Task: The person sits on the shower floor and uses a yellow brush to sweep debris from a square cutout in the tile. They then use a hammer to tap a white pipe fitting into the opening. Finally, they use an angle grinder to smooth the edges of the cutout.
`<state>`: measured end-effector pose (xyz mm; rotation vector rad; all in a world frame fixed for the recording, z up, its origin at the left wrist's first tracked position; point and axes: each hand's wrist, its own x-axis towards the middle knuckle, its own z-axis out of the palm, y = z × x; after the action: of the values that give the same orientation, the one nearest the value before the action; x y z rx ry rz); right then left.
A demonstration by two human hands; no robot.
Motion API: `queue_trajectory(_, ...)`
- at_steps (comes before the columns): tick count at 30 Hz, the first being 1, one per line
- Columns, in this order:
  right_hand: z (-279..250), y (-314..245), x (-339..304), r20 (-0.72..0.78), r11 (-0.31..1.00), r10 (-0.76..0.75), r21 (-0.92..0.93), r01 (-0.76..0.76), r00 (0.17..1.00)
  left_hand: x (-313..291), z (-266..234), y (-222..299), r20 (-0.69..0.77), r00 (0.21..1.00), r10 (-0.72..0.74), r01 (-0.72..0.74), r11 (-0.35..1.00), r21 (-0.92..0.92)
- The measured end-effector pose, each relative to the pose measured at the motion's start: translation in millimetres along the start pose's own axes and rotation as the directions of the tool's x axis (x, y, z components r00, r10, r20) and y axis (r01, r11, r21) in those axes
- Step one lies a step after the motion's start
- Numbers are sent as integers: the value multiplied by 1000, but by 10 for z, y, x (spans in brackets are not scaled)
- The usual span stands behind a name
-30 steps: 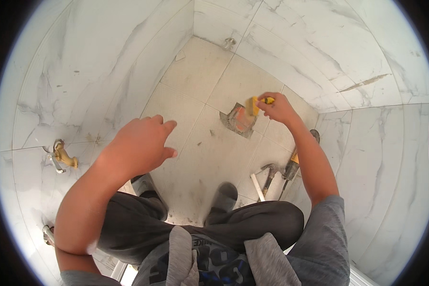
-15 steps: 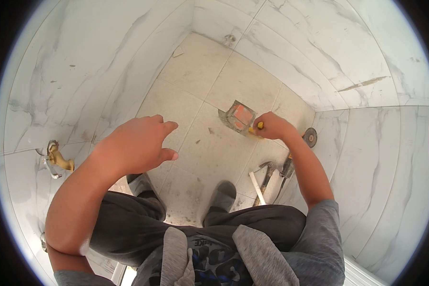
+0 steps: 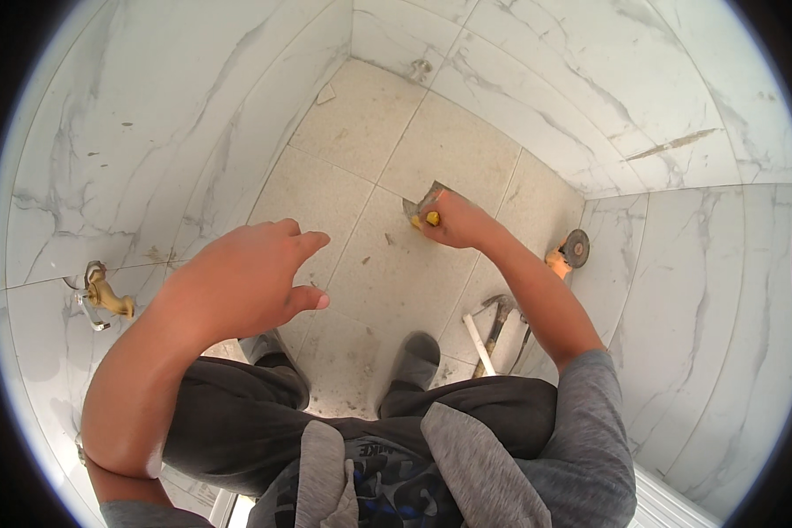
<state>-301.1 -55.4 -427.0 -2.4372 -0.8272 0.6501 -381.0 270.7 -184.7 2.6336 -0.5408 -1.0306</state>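
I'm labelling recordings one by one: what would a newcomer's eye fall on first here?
Probably the person's right hand, closed on a small yellow tool at a rough grey broken patch in the pale beige tiled floor, near the centre. Next, the large bare left hand, open and empty, left of centre. Then perhaps the orange power tool with its round dark disc at right, and the brass-coloured metal tap at far left.
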Motion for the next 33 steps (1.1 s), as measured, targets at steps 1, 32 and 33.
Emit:
queue_trajectory(1, -26, -54, 39, 3, 999, 30, 31, -31, 1000, -1, -1, 14, -15, 999, 32, -32, 999, -16)
queue_trajectory(32, -554, 117, -189, 71, 853, 353, 386, -352, 933, -180, -74, 26, 8, 1000, -29, 30, 998, -47)
queue_trajectory(33, -451, 132, -159, 33, 882, 302, 370, -292, 953, -180, -73, 31, 11, 999, -33, 33, 998, -45)
